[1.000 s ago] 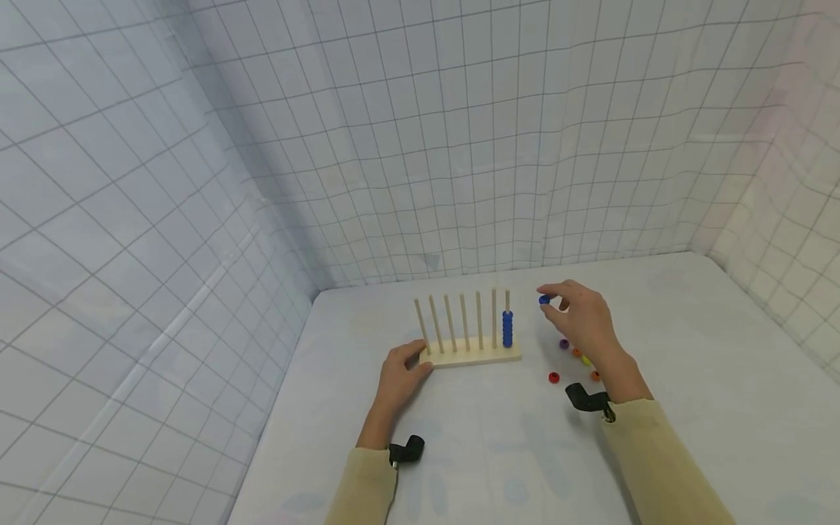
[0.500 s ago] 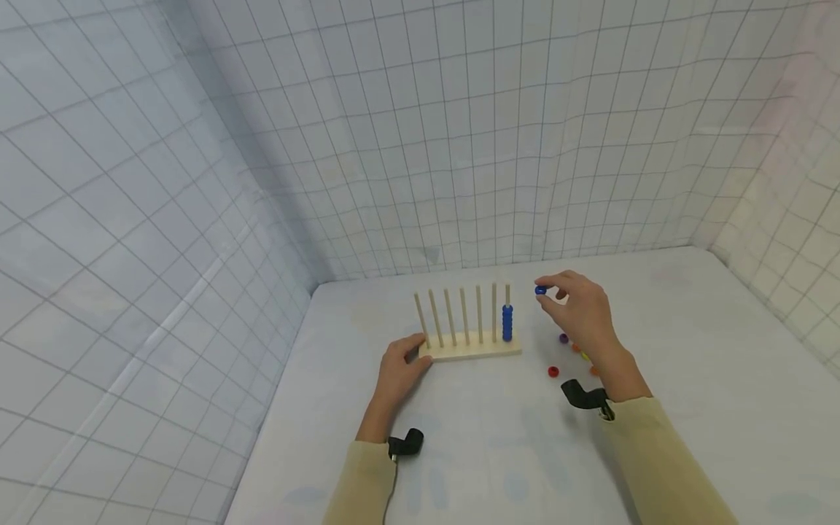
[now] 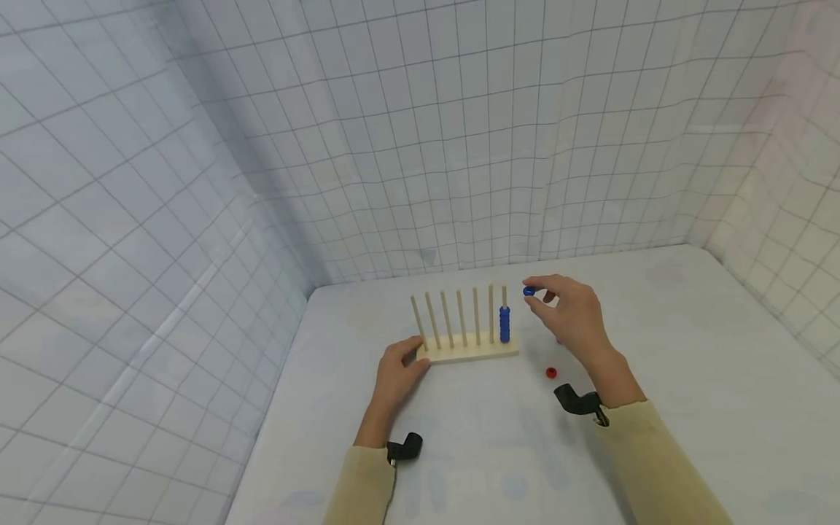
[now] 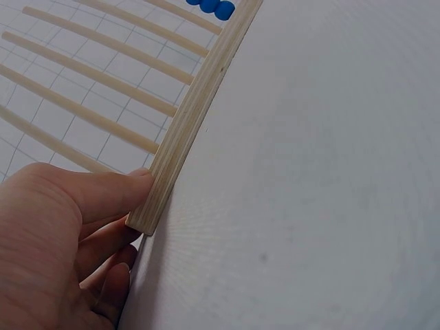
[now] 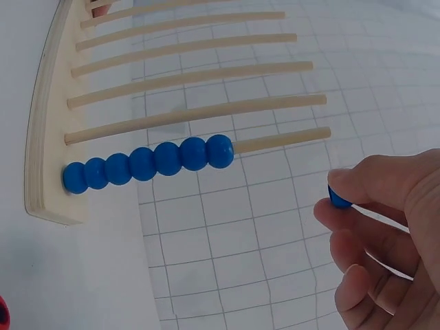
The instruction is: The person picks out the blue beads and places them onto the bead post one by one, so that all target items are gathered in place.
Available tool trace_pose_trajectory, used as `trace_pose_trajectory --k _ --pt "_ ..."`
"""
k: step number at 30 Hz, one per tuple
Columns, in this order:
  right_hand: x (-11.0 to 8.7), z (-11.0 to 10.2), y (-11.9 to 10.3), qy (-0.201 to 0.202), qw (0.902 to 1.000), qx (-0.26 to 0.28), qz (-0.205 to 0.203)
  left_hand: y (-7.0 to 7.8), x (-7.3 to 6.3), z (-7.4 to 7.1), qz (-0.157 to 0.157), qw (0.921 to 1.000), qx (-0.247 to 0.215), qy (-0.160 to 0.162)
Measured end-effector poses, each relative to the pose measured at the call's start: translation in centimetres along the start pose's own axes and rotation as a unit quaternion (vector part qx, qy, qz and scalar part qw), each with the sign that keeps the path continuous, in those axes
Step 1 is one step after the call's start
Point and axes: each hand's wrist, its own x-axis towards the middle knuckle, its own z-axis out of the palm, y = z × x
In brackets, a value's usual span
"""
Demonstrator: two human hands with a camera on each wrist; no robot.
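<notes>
A wooden peg stand with several upright rods stands on the table. Its rightmost rod carries a stack of blue beads, with the rod's top part bare; the other rods hold no beads. My left hand grips the left end of the base, thumb on the front edge and fingers behind. To the right of the stand, my right hand pinches one blue bead between thumb and index finger. That bead is near the height of the rod's tip, a short gap to its right, and mostly covered by fingers in the right wrist view.
A red bead lies on the white table, right of the stand. Another small bead peeks out beside the right hand, which hides the area behind it. Grid-patterned cloth rises behind and at both sides.
My right hand has moved left toward the rightmost rod with the blue bead, covering the orange and yellow beads that showed earlier. The left hand and the stand keep their place.
</notes>
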Motion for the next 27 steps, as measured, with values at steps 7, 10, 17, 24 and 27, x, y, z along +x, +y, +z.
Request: trace_pose_trajectory --k 7,10,17,24,27 --pt "0.6 -0.1 -0.6 0.009 0.9997 0.000 -0.021 0.1 -0.1 0.0 -0.007 1.0000 -0.002 0.000" --pt "0.9 -0.1 -0.9 0.014 0.9993 0.011 -0.032 0.1 -0.2 0.0 -0.009 1.0000 -0.002 -0.004" --pt "1.5 0.2 -1.5 0.017 0.9991 0.020 -0.034 0.1 -0.3 0.0 -0.001 1.0000 -0.007 -0.004" --pt "1.9 0.6 -2.1 0.015 0.9992 0.025 -0.027 0.1 -0.2 0.1 -0.010 0.9999 -0.003 -0.004" --pt "2.0 0.8 -2.2 0.015 0.9992 0.027 -0.026 0.1 -0.2 0.1 -0.013 0.9999 -0.003 -0.004"
